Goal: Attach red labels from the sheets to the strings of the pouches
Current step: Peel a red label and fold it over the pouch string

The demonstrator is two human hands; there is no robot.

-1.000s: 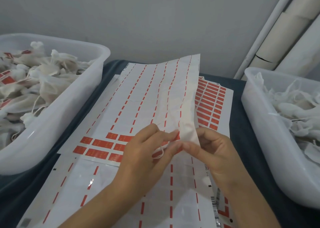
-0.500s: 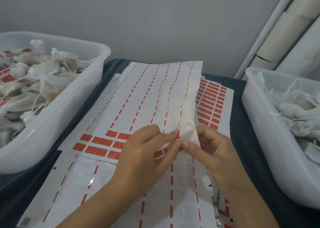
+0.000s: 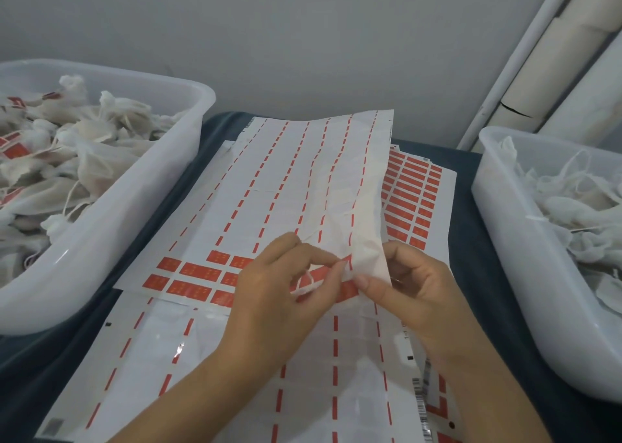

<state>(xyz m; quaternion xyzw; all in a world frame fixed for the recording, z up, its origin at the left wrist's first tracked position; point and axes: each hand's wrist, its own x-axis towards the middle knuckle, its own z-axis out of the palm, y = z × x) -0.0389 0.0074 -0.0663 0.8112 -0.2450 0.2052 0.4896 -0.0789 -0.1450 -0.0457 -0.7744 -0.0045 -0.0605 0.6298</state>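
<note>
Since earlier frame: curled white label sheet (image 3: 340, 186) settled lower. Head view: left hand (image 3: 282, 294) pinching thin white pouch string (image 3: 308, 282); right hand (image 3: 414, 287) pinching red rectangular label (image 3: 346, 261) at sheet edge. Advised: fold label squarely around string, press firmly.

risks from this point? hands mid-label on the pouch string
1. The left hand and right hand pinch a red label beside the thin string; the label could fold crooked or miss the string.
2. The pouch lies over the label sheet; sticky edges might catch its fabric.
3. The sheet curls up at its right edge and may shift, making the remaining labels harder to peel.
</note>
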